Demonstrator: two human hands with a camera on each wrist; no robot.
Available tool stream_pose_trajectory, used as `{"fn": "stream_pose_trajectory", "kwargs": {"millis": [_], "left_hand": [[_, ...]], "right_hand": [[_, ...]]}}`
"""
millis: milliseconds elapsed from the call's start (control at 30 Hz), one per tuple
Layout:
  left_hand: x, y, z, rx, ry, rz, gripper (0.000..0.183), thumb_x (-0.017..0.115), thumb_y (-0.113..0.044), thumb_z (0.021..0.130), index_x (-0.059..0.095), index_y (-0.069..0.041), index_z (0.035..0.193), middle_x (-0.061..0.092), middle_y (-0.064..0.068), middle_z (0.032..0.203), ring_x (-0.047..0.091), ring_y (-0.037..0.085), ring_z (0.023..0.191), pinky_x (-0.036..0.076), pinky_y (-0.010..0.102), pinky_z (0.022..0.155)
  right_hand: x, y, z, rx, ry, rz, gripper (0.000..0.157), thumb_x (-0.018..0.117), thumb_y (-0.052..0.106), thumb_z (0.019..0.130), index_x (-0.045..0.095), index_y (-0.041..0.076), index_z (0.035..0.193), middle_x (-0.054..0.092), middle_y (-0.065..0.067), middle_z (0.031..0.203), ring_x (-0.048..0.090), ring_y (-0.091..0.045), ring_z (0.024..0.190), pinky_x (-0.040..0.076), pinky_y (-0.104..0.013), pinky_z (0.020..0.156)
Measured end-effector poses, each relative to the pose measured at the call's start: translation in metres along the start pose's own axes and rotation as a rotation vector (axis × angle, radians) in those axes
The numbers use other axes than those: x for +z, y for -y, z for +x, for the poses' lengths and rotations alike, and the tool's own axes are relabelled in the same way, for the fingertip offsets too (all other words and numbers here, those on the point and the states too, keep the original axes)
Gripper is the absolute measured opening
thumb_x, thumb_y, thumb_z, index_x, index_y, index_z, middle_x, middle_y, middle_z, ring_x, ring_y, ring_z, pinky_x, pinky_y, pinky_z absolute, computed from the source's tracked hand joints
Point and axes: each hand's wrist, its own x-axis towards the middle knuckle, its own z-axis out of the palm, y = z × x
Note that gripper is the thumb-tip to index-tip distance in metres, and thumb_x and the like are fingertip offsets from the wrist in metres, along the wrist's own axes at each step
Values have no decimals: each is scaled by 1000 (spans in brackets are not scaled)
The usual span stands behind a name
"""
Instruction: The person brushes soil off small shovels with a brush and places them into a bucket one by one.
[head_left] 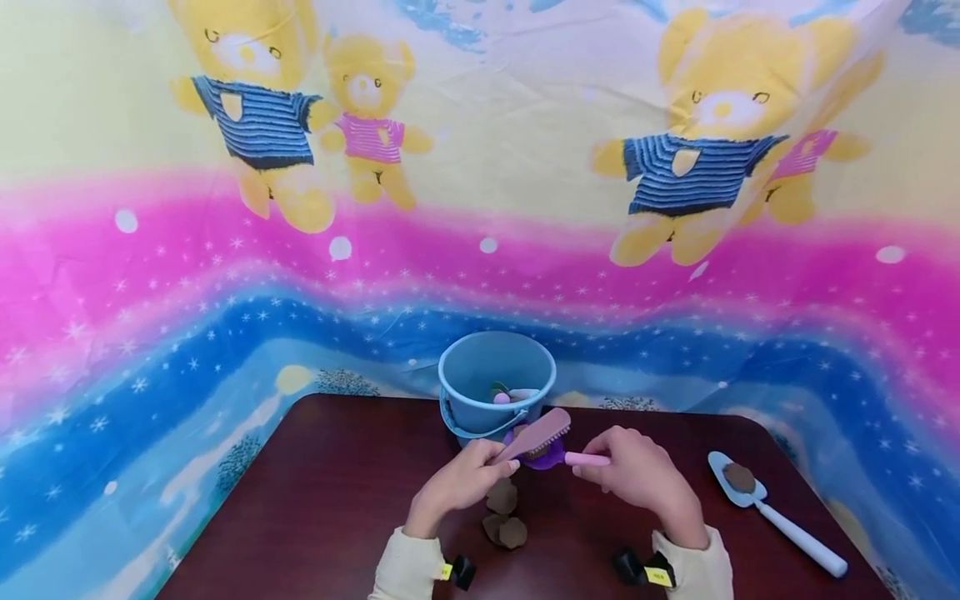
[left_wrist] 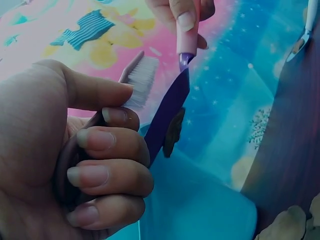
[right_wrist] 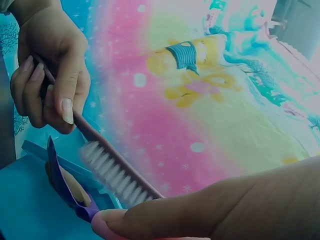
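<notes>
My left hand [head_left: 468, 477] grips the handle of a mauve brush [head_left: 542, 431] with white bristles, its fingers wrapped round it in the left wrist view. In my right hand [head_left: 639, 468] is the pink handle of a small purple toy shovel [head_left: 553, 458]. A brown lump [right_wrist: 75, 190] lies on the purple blade, seen edge-on in the left wrist view. The bristles face the blade and overlap it in the head view. Both tools are close to the front of a light blue bucket [head_left: 459, 408]. In the right wrist view only the right thumb and part of the hand show.
Several brown lumps [head_left: 512, 532] lie on the dark red table [head_left: 337, 500] between my forearms. To the right rests a pale blue shovel [head_left: 798, 533] with a brown lump [head_left: 739, 477] on it. Inside the bucket are a pink ball [head_left: 501, 399] and other small items. A bear-print cloth hangs behind.
</notes>
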Motion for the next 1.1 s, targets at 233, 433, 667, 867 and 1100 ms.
{"fn": "stream_pose_trajectory", "kwargs": {"millis": [233, 433, 667, 867, 1100], "left_hand": [[6, -2, 0, -1, 28, 32, 32, 56, -26, 104, 55, -13, 76, 38, -5, 59, 35, 9, 48, 32, 24, 47], [11, -3, 2, -5, 55, 64, 32, 58, -25, 103, 58, -7, 77, 39, -6, 57, 34, 7, 46, 31, 23, 45], [12, -6, 3, -42, 58, 142, 29, 59, -23, 102, 58, -8, 77, 40, -6, 57, 37, 7, 47, 33, 23, 47], [8, -8, 0, -68, 75, 167, 29, 59, -24, 101, 58, -10, 76, 41, -6, 57, 38, 7, 48, 33, 23, 48], [-3, -6, -4, -71, 52, 169, 28, 59, -23, 101, 60, -10, 77, 41, -6, 59, 38, 8, 51, 34, 23, 51]], "right_hand": [[1, -1, -3, 3, -15, -2, 18, 78, 44, 87, 79, 26, 87, 60, 4, 61, 56, -15, 58, 43, -35, 56], [-4, -3, -5, 7, -19, 7, 22, 78, 46, 87, 80, 24, 91, 60, 4, 60, 55, -16, 57, 44, -35, 56], [-9, -6, -6, 7, -6, -2, 24, 78, 48, 86, 81, 24, 90, 61, 3, 62, 56, -16, 59, 44, -35, 57], [-11, -9, -8, 13, 17, 3, 22, 77, 48, 87, 80, 26, 86, 62, 2, 63, 56, -16, 60, 44, -35, 58], [-17, -16, -11, -15, 21, -13, 19, 76, 50, 87, 79, 31, 83, 61, 5, 61, 57, -14, 61, 43, -35, 57]]}}
